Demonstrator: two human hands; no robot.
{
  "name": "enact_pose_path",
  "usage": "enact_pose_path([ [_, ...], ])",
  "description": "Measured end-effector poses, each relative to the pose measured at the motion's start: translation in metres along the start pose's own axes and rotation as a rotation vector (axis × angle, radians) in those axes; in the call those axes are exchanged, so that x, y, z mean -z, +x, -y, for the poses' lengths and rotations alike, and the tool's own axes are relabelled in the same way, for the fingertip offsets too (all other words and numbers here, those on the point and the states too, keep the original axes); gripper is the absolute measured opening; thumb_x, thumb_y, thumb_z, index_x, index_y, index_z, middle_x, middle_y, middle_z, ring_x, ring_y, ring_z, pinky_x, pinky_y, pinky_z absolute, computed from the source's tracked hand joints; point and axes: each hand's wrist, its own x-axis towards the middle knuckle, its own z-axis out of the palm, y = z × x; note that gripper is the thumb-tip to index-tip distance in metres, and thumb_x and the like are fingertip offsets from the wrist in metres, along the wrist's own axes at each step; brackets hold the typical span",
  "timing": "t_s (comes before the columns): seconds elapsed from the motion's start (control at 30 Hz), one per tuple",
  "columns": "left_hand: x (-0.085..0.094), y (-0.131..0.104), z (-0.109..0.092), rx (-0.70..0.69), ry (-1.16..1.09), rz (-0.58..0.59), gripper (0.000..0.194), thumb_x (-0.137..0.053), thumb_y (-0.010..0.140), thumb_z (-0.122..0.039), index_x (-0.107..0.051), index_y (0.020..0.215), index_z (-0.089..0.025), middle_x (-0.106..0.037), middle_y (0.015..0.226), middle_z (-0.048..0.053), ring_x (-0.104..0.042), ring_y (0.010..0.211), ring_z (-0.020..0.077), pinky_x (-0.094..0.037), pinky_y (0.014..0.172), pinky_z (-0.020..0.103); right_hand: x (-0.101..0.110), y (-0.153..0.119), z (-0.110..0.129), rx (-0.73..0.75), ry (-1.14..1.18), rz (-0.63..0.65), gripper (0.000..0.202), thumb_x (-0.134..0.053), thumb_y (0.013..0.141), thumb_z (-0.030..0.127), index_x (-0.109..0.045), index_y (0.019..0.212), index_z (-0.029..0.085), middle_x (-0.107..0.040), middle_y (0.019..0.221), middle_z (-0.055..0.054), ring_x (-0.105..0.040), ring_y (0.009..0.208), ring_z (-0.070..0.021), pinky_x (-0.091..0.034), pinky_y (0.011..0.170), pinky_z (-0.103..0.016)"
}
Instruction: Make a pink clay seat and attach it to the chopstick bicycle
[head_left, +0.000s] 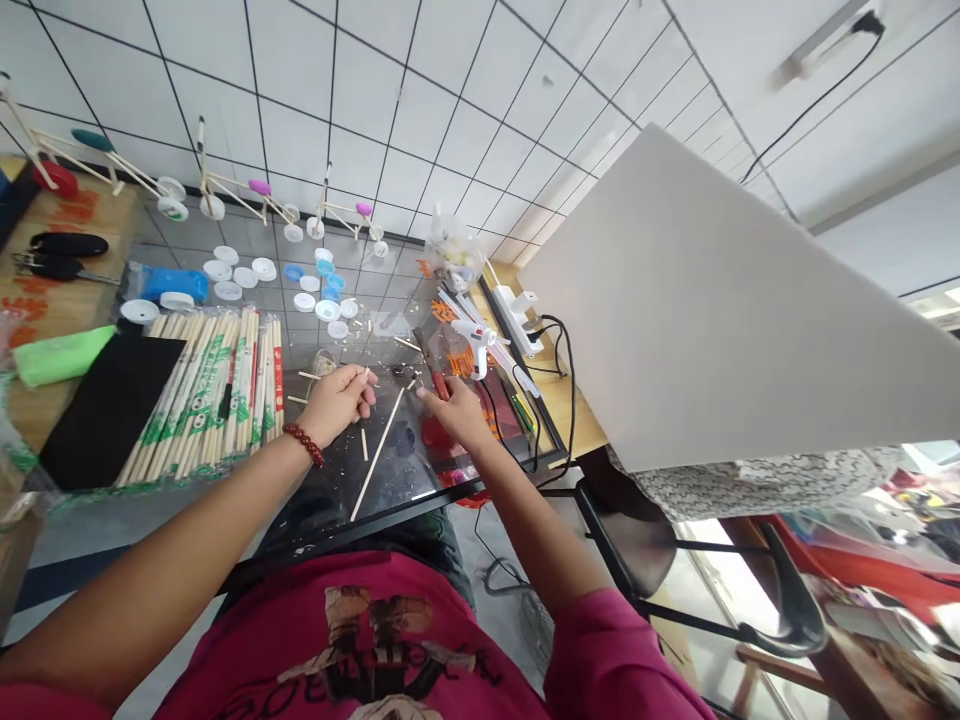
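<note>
My left hand point(341, 402), with a dark red bead bracelet at the wrist, is closed in a pinch above the dark glossy tabletop. A tiny pale piece point(367, 373) shows at its fingertips; its kind is too small to tell. To the right, my right hand point(457, 412) is closed around a red-handled hand tool point(440, 385), whose dark head points left and is hard to make out. A long thin wooden stick point(381, 450) slants from near that head toward the table's front edge. Between the hands lies a short cut stick point(364, 445), with small chips scattered around.
Packed chopsticks point(202, 400) lie left, beside a black sheet point(112, 405). White and blue bottle caps point(327, 310) sit behind my hands. Stick-and-cap models point(341, 212) stand along the tiled wall. A white glue gun point(478, 345), cables and a power strip point(517, 318) are right.
</note>
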Motion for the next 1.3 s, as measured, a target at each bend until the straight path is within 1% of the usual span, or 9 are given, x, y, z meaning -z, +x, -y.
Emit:
enact_pose_path([
  [0.17,0.006,0.0,-0.013,0.052,-0.093,0.04,0.011,-0.056,0.089,-0.013,-0.066,0.091,-0.012,-0.07,0.071,0.005,-0.067,0.057,0.0132,-0.051,0.049,0.022,0.012,-0.006,-0.017,0.082,-0.322,-0.071,0.055,-0.065,0.084,0.063,-0.062,0.117,0.018,-0.071,0.108,-0.013,-0.067,0.102,-0.0283,-0.048,0.08,-0.032],
  [0.4,0.015,-0.001,-0.019,0.154,-0.259,0.172,0.011,-0.063,0.089,-0.013,-0.073,0.091,-0.008,-0.077,0.09,0.017,-0.075,0.08,0.0202,-0.062,0.068,0.028,0.003,-0.008,-0.035,0.238,-0.371,-0.203,0.055,-0.067,0.084,0.062,-0.064,0.119,0.019,-0.064,0.118,-0.012,-0.063,0.112,-0.0279,-0.049,0.084,-0.034],
  [0.47,0.015,0.0,-0.018,0.135,-0.285,0.171,0.008,-0.067,0.086,-0.011,-0.075,0.089,-0.008,-0.075,0.084,0.013,-0.074,0.076,0.0171,-0.061,0.066,0.025,0.001,-0.006,-0.04,0.269,-0.353,-0.232,0.052,-0.067,0.084,0.06,-0.066,0.115,0.019,-0.065,0.115,-0.012,-0.061,0.112,-0.028,-0.049,0.088,-0.035],
  [0.57,0.012,-0.001,-0.018,0.118,-0.253,0.114,0.004,-0.075,0.08,-0.009,-0.076,0.083,-0.008,-0.071,0.071,0.007,-0.068,0.06,0.0119,-0.054,0.051,0.018,0.001,-0.006,-0.043,0.317,-0.376,-0.268,0.046,-0.067,0.086,0.057,-0.068,0.11,0.018,-0.066,0.111,-0.013,-0.061,0.108,-0.0295,-0.048,0.091,-0.04],
  [0.7,0.006,-0.003,-0.016,0.093,-0.242,0.055,0.008,-0.081,0.074,-0.012,-0.074,0.076,-0.008,-0.07,0.069,0.007,-0.067,0.055,0.0119,-0.05,0.044,0.016,-0.001,-0.003,-0.022,0.465,-0.361,-0.365,0.042,-0.07,0.086,0.048,-0.067,0.118,0.021,-0.065,0.123,-0.015,-0.057,0.117,-0.036,-0.045,0.095,-0.049],
  [0.83,0.003,-0.005,-0.014,0.06,-0.255,0.006,0.014,-0.084,0.07,-0.014,-0.073,0.078,-0.009,-0.073,0.069,0.007,-0.07,0.059,0.0148,-0.054,0.049,0.018,-0.015,0.013,0.025,0.824,-0.003,-0.362,0.028,-0.054,0.097,0.029,-0.064,0.123,0.021,-0.068,0.122,-0.011,-0.063,0.111,-0.0236,-0.047,0.094,-0.038],
  [0.93,0.001,-0.006,-0.012,0.039,-0.259,-0.009,0.014,-0.084,0.07,-0.014,-0.074,0.078,-0.009,-0.073,0.068,0.009,-0.071,0.06,0.0151,-0.056,0.051,0.019,-0.031,0.025,0.05,0.969,0.143,-0.333,0.024,-0.049,0.099,0.025,-0.067,0.116,0.022,-0.074,0.107,-0.007,-0.068,0.1,-0.0195,-0.049,0.088,-0.034],
  [1.1,0.0,-0.005,-0.011,0.043,-0.279,-0.024,0.013,-0.083,0.071,-0.015,-0.074,0.076,-0.009,-0.075,0.071,0.01,-0.071,0.061,0.0151,-0.058,0.054,0.021,-0.044,0.029,0.047,1.036,0.128,-0.376,0.025,-0.047,0.098,0.019,-0.07,0.105,0.022,-0.076,0.095,-0.005,-0.068,0.091,-0.0194,-0.048,0.086,-0.034],
  [1.3,-0.002,-0.005,-0.01,0.047,-0.267,-0.065,0.013,-0.083,0.071,-0.014,-0.073,0.077,-0.01,-0.074,0.069,0.009,-0.071,0.058,0.0145,-0.058,0.055,0.021,-0.041,0.027,0.039,1.007,0.004,-0.436,0.018,-0.054,0.098,0.025,-0.072,0.099,0.023,-0.077,0.093,-0.004,-0.067,0.09,-0.0186,-0.044,0.085,-0.033],
])
